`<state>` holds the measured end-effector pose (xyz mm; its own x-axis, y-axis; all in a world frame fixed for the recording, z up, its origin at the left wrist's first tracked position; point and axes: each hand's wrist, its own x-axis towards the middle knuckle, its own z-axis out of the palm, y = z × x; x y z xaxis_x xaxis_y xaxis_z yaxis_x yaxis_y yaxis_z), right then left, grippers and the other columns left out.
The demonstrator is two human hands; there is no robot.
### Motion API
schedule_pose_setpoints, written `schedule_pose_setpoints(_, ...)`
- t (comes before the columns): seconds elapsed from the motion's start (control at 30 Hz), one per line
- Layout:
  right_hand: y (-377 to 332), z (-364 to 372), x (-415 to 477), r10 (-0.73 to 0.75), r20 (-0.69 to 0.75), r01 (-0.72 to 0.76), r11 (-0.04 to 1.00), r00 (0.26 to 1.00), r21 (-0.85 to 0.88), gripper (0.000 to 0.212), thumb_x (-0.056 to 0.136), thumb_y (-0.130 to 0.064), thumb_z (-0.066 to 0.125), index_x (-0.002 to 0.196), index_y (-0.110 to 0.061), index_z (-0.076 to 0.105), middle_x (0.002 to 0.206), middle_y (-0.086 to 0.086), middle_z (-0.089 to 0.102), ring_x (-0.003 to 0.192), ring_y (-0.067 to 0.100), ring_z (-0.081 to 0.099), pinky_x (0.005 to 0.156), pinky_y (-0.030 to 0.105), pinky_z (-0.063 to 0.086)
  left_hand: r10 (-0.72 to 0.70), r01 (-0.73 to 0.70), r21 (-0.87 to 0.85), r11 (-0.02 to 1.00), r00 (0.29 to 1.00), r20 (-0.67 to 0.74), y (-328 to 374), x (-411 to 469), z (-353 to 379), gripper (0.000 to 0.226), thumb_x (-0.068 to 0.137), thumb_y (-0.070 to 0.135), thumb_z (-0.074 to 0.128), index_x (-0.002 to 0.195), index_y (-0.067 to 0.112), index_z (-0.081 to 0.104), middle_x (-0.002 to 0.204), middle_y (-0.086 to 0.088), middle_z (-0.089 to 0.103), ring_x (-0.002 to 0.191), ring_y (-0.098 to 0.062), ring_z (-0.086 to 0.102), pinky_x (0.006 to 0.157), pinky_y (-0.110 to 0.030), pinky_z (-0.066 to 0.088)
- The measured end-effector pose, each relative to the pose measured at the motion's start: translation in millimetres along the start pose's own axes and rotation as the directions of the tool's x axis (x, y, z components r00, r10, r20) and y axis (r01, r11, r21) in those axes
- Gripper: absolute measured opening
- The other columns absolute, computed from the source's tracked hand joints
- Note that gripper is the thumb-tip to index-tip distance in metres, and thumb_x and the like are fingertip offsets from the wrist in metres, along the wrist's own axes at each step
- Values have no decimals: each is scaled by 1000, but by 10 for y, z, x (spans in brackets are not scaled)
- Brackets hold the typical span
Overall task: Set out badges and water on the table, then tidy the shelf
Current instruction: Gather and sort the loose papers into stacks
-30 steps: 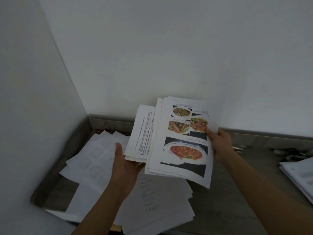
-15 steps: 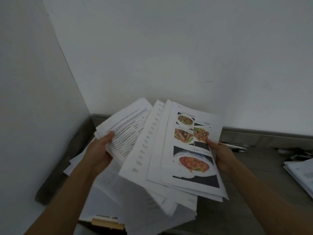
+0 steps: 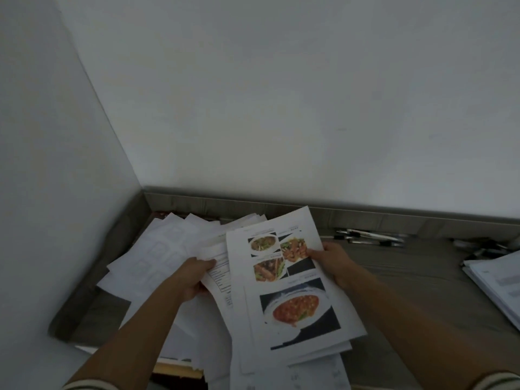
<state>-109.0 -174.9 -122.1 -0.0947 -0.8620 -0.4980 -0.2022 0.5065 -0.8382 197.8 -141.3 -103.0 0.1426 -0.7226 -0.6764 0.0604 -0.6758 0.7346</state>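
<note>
Working on the shelf-tidying part, judging by the scene, and seeing no badges or water anywhere in view. Holding a fanned bundle of papers (image 3: 253,319) between both hands, over the shelf (image 3: 408,280) toward its left back corner; not telling whether lifted clear or resting on the sheets below. Gripping the bundle's left side with the left hand (image 3: 194,280), curling the fingers round the edge of a printed text sheet (image 3: 218,273). Pinching the bundle's right edge with the right hand (image 3: 334,263), pressing the thumb onto the food-photo page (image 3: 284,277) on top and tucking the other fingers out of sight beneath. Probably holding from both sides like this for squaring the splayed sheets into one pile, and for stopping the uneven edges from sliding further apart. Leaving more loose papers (image 3: 157,249) scattered in the left back corner, under and behind the bundle, likely for gathering next. Leaving pens (image 3: 368,237) lying along the back edge, well apart from both hands, and another paper stack (image 3: 495,282) sitting at the right edge. Probably needing a tap against the shelf for evening the edges.
</note>
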Motion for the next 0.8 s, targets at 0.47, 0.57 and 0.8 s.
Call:
schedule_pose_setpoints(0.47,139,409,54,-175,101,202,879,979,-432,78,73,-18,83,139,-16,41,131,5,56,115,22,56,90,36,51,149,-168,-45,985,948,-281,-350,-255,3,63,88,13,67,141,7,33,130,-15,50,94,-21,48,75,-33,44)
schedule_pose_setpoints(0.57,174,563,31,-220,148,265,810,964,-522,78,73,-16,81,139,-16,40,133,7,52,119,24,51,95,38,48,129,-177,-185,967,960,-247,-349,-248,113,49,82,11,74,123,8,47,101,-7,60,83,-23,58,74,-37,51)
schedule_pose_setpoints(0.8,228,543,66,-268,150,304,755,952,-580,73,73,-17,80,137,-18,44,133,9,50,118,23,50,96,37,47,77,-71,-231,970,997,18,-467,-252,186,60,54,3,84,111,1,66,92,-18,73,86,-37,69,68,-44,58)
